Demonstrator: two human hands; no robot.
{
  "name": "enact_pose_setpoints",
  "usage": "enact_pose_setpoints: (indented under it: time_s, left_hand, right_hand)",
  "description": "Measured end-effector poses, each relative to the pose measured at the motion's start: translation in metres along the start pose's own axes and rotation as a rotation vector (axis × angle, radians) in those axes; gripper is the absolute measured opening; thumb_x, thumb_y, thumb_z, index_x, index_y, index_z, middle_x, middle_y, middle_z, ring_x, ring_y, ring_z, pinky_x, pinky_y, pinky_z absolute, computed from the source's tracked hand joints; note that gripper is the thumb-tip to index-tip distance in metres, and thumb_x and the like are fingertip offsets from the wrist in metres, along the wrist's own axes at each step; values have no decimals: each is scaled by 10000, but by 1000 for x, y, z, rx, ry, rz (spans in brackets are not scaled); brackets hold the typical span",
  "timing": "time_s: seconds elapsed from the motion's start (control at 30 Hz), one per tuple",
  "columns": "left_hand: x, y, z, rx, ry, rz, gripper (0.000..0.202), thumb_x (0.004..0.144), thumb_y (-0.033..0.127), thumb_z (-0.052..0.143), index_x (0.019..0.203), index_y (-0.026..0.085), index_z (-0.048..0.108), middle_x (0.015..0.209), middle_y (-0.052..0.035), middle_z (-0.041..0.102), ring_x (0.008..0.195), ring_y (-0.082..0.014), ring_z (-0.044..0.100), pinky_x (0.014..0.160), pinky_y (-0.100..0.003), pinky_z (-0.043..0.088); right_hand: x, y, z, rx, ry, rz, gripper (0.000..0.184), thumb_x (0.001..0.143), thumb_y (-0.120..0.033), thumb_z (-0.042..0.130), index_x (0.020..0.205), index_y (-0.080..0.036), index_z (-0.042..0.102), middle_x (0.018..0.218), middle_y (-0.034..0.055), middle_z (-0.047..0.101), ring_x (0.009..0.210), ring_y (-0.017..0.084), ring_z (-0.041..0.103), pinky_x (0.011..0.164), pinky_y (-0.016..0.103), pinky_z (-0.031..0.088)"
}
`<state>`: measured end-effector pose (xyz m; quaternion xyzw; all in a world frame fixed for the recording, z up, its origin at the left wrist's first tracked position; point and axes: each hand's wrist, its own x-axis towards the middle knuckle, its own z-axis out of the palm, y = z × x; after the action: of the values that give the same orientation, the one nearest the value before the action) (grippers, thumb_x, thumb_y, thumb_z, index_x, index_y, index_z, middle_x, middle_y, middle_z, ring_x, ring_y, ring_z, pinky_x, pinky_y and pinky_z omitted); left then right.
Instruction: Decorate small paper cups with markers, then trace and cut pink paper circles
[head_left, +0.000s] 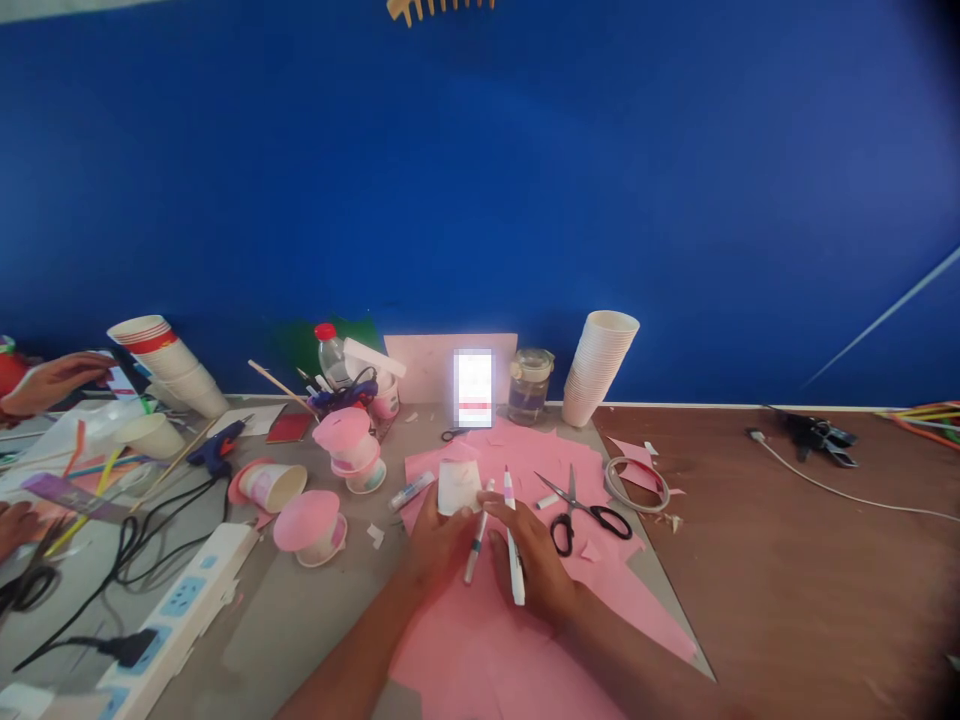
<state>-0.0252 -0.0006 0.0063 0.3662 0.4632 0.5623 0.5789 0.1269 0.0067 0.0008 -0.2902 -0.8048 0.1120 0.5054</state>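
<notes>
Pen (514, 550) across right hand (534, 568); palm down

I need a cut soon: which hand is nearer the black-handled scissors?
Right. The right hand, holding a white pen, lies just left of the scissors on the pink paper; the left hand, holding a white piece, is farther left, beyond it.

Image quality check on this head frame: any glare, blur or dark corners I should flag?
Head view: the phone screen is blown out to white glare; the right corners darken into a vignette; the left hand holding a white paper piece and the right hand holding a white marker look slightly soft; light is even, shadows faint.
</notes>
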Motion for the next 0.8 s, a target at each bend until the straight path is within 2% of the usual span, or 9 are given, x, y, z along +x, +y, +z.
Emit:
enact_pose_setpoints:
  time_s: [0.13,0.3,0.37,0.63,0.8]
  left_hand:
    - [-4,8,4,4,-26,1,298,754,340,667,1017,237,573,972,-43,665,925,-225,612,837,-358,468]
    - [-6,16,8,65,-3,27,290,727,358,681,997,276,616,1006,-38,685,990,-257,606,864,-371,457]
    - [-5,15,7,65,-3,38,284,724,359,684,989,280,620,1014,-38,687,1006,-260,603,871,-369,453]
    - [-8,23,12,42,1,21,311,704,374,698,971,238,617,943,-49,688,900,-252,621,805,-380,481]
    - [-7,24,12,44,-5,1,304,693,383,706,951,246,618,921,-48,688,879,-258,626,777,-377,490]
  right_hand:
    - [0,0,-2,2,23,8,466,880,-124,451,1328,-234,393,1143,112,636,1034,235,627,842,397,554]
    - [-2,1,-4,27,22,-4,450,960,-325,362,1393,-216,309,1203,136,596,1137,256,573,922,433,515]
    - [-3,3,-3,34,24,-10,458,967,-361,335,1400,-217,299,1211,140,587,1161,262,552,929,443,508]
    - [-2,2,-1,21,-23,-53,421,950,-308,383,1364,-237,361,1168,137,575,1090,259,559,864,415,530]
    - [-1,2,-1,20,-33,-32,419,935,-296,403,1347,-223,380,1156,147,568,1086,273,549,854,427,530]
